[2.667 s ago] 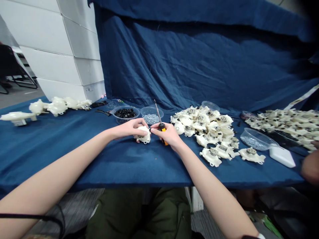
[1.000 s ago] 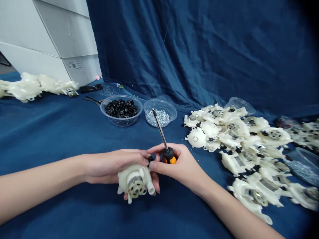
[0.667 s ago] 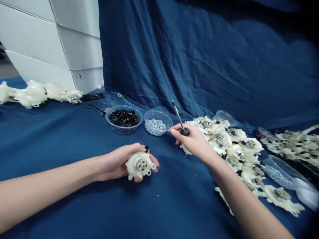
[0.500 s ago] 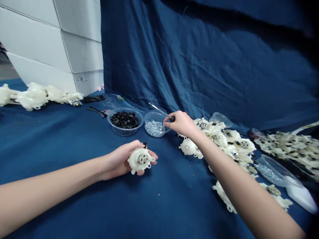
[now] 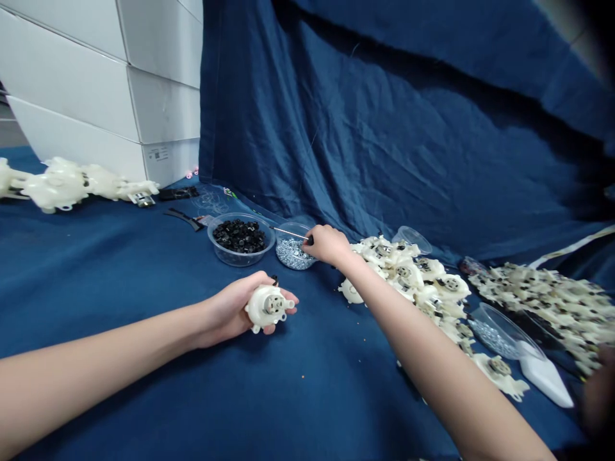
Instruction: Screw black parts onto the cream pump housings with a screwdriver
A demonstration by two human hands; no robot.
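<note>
My left hand (image 5: 243, 307) is wrapped round a cream plastic housing with a small round motor (image 5: 269, 308) set in it, its motor face turned up towards me. A small black piece sits at the housing's upper edge. My right hand (image 5: 329, 245) grips a screwdriver (image 5: 289, 233), whose shaft points left. The fingertips of that hand are at the right side of a clear bowl of small silvery screws (image 5: 292, 254); whether they pinch a screw is too small to tell. Just left of it stands a clear bowl of small black parts (image 5: 240, 237).
A pile of cream housings (image 5: 423, 282) lies right, partly behind my right forearm. Farther right are another tub of screws (image 5: 494, 336), a white container (image 5: 545, 378) and more cream parts (image 5: 552, 301). White boxes (image 5: 91, 96) and larger cream assemblies (image 5: 60, 184) stand left. Blue cloth hangs behind.
My right hand has moved lower and left, into the screw bowl's edge, and the screwdriver shaft lies flatter. My left hand keeps its hold on the housing. The view has shifted slightly.
</note>
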